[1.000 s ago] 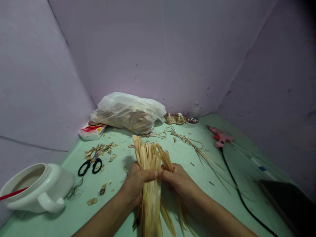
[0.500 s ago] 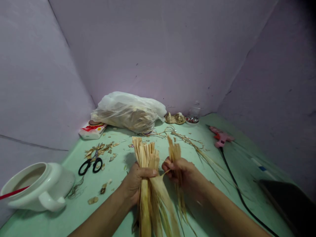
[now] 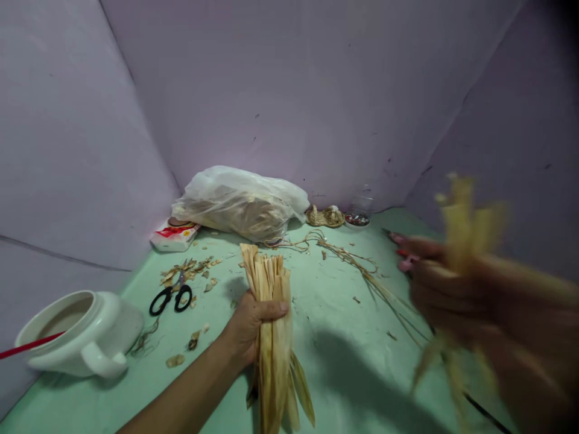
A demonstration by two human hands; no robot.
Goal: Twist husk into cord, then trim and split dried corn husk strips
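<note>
Pale green worktop (image 3: 325, 295): open lane between left hand (image 3: 251, 322), gripping a straw-coloured bundle of dry strips (image 3: 274, 343), and blurred right hand (image 3: 452, 301). Thin tan fibre strands (image 3: 362, 265) lie low across lane's far right. Bulky translucent white plastic bag (image 3: 244, 202) blocks far side, lilac wall (image 3: 280, 90) behind. Narrower gap left of bundle, bounded by black-handled scissors (image 3: 183, 298), glossy white ceramic pot (image 3: 108, 331). Right hand partly covers pink glue gun (image 3: 408, 263); tight there.

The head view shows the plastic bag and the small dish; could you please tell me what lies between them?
A woven piece lies between the bag and the dish, seen in the head view.
</note>
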